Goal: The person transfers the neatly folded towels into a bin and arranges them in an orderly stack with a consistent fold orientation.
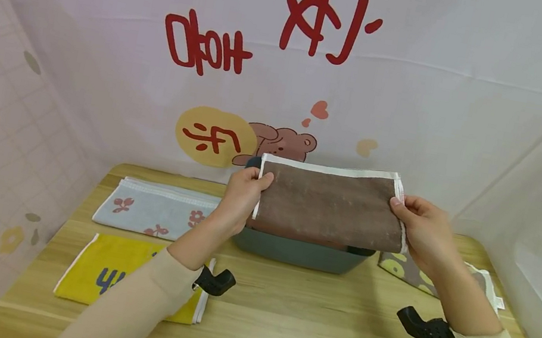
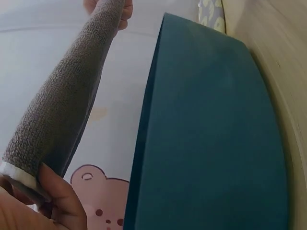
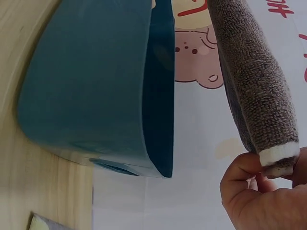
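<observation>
A folded brown towel (image 1: 329, 206) with white edging is held up between both hands, above a teal plastic bin (image 1: 300, 252). My left hand (image 1: 242, 197) pinches its left edge, thumb on the near face. At the opposite edge, my right hand (image 1: 426, 229) pinches the white border between thumb and fingers. In the left wrist view the towel (image 2: 67, 91) stretches away as a thick fold, apart from the bin (image 2: 211, 129). The right wrist view shows the bin's open top beside the towel (image 3: 259, 76); the towel hides most of the bin's inside in the head view.
A folded light blue towel (image 1: 149, 211) with flower prints lies at the back left of the wooden table (image 1: 302, 331). In front of it is a yellow towel (image 1: 123, 264). A brown-and-yellow patterned towel (image 1: 405, 271) lies right of the bin, partly behind my right arm. Printed white curtains surround the table.
</observation>
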`<action>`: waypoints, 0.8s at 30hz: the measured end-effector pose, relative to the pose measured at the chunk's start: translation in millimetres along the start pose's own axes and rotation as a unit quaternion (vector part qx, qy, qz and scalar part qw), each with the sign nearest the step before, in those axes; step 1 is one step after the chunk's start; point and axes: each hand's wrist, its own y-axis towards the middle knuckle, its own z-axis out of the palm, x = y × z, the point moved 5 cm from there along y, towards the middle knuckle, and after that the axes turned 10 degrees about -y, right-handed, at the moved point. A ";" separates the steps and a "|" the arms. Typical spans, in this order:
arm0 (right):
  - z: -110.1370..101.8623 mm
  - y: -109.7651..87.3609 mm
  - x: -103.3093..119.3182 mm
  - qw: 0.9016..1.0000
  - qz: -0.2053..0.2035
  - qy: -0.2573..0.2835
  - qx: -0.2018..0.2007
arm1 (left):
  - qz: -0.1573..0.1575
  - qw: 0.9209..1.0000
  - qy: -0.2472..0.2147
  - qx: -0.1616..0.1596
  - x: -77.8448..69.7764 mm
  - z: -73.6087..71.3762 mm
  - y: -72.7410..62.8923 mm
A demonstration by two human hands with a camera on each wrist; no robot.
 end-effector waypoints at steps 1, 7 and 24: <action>1.2 0.9 -0.4 1.000 0.000 -0.004 0.000 | 0.000 1.000 0.002 -0.002 0.6 -0.9 1.4; 8.4 6.3 -3.7 1.000 0.007 -0.024 0.004 | -0.004 1.000 0.019 -0.017 5.7 -6.5 10.5; 21.5 22.6 -16.4 0.997 0.019 -0.073 -0.005 | -0.017 0.997 0.058 -0.040 15.7 -11.2 24.9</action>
